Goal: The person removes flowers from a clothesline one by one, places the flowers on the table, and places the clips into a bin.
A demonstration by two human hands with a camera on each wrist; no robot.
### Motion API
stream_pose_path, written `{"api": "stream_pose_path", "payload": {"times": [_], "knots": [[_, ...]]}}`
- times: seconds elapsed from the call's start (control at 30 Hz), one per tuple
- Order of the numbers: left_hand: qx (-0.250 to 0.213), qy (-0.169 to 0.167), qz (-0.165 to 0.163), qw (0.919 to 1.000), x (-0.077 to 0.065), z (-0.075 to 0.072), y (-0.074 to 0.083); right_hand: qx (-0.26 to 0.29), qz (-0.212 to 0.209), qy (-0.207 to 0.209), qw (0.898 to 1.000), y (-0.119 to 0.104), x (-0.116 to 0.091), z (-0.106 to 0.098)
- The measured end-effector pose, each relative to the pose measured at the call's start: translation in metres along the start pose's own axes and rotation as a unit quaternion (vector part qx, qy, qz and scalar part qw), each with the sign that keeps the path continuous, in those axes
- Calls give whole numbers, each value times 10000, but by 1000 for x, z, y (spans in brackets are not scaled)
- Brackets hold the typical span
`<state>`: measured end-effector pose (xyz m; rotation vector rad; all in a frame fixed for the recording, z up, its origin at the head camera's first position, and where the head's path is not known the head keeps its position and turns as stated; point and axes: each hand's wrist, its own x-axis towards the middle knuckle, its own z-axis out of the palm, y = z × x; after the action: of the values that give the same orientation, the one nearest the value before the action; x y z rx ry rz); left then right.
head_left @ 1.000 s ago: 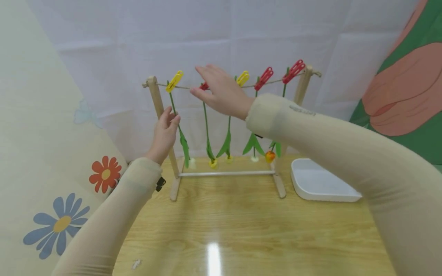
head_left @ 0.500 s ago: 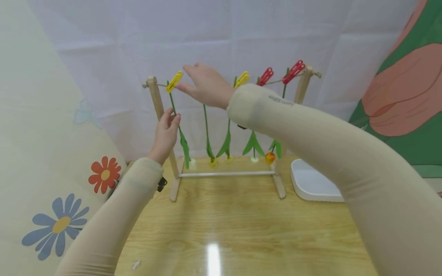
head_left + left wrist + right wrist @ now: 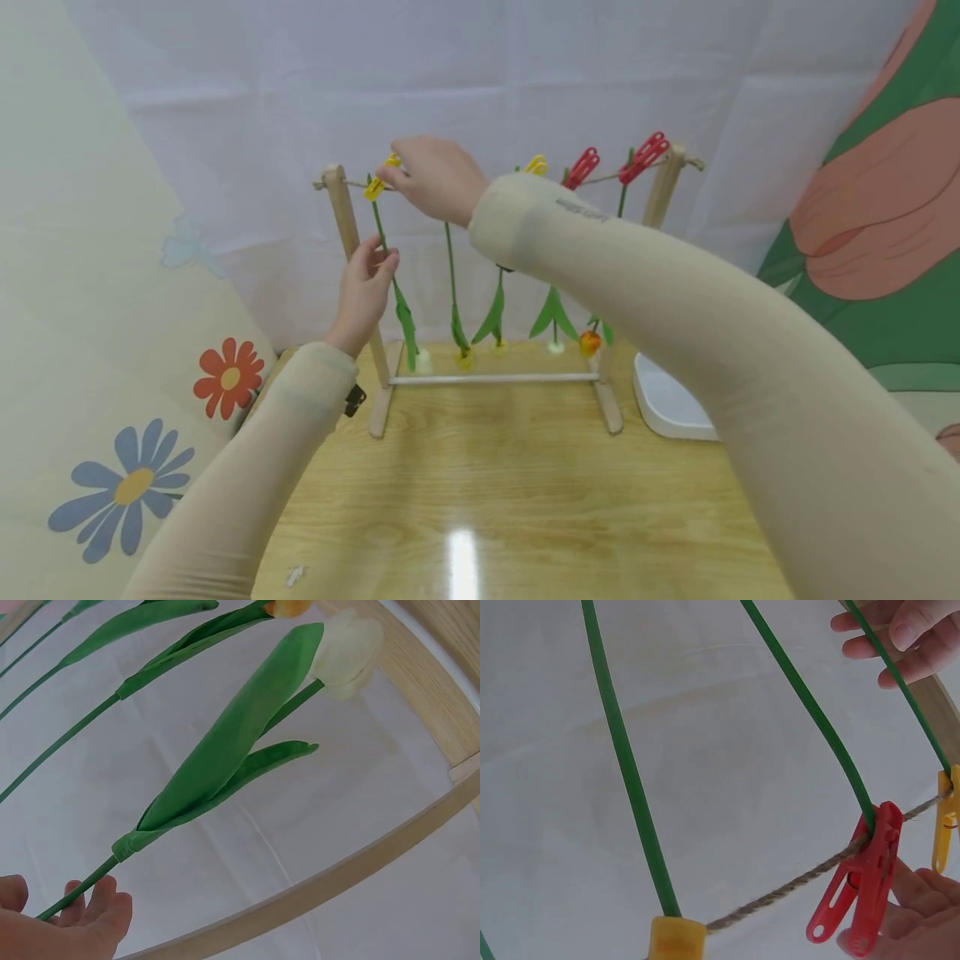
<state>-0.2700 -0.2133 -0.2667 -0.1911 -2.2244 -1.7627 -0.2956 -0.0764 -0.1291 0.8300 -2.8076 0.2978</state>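
Biggest thing here is a white cloth [image 3: 300, 67], hanging behind the wooden stand [image 3: 342, 208]. Then there's the table [image 3: 525, 500], light wood, right under the stand. The stand's basically two posts with a cord [image 3: 784, 889] across the top and a thin bar [image 3: 495, 378] down low. Just right of the stand there's a white tray [image 3: 663, 400], partly hidden by the right sleeve [image 3: 660, 283]. Five flowers hang heads-down off the stand's cord, and the white flower [image 3: 405, 321] is the one at the stand's left end. Left hand [image 3: 362, 287] is over by the stand's left post, fingers loosely curled around that flower's stem. Right hand [image 3: 442, 177] is up at the top left of the stand, fingers bent at the yellow clip [image 3: 375, 190] on that same stem; honestly can't tell if it's pinching it. Next clip along the stand's cord is a red clip [image 3: 874, 877].
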Motion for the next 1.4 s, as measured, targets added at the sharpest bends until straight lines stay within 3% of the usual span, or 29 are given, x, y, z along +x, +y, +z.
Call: {"api": "stream_pose_path", "payload": {"times": [0.37,0.67,0.87,1.17,1.4], "knots": [[-61,145,85,9998,0,-1,-1,-35,53,185,9998,2,0,-1],[-428,478,35,9979,2,-3,-3,888,-98,501,9947,-3,-3,2],[-348,564,-73,9978,1,-6,-2,1178,-514,1014,9865,-1,-5,7],[-387,501,-187,9978,-1,-8,-1,1339,-1100,2016,9640,13,-19,1],[-300,397,-127,9987,-8,-8,-8,928,-1479,2115,9617,33,-42,-3]]}}
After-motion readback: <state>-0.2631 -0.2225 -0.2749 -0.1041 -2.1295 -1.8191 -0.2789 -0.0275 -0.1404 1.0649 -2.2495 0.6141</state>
